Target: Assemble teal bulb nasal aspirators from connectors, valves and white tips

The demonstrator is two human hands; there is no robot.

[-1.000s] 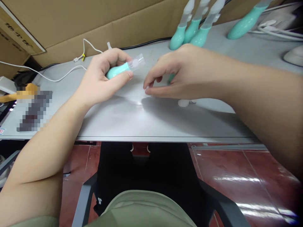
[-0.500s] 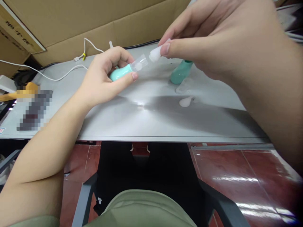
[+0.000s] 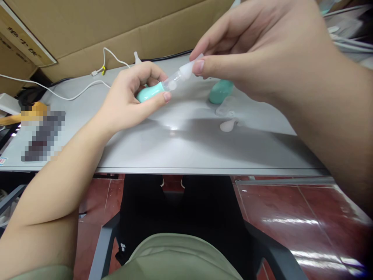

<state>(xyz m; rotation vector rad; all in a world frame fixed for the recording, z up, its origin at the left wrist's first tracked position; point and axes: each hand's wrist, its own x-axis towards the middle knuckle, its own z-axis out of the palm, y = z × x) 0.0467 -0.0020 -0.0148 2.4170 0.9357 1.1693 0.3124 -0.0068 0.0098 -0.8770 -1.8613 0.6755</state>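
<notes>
Brown cardboard [image 3: 116, 25] forms the backdrop across the top, with dark handwriting [image 3: 21, 41] on a pale strip at upper left. A grey tabletop [image 3: 163, 153] spans the middle, catching a bright glare near centre. Below, glossy red floor tiles [image 3: 271, 204] reflect light streaks at lower right; grey chair armrests [image 3: 101, 247] flank the bottom centre.
</notes>
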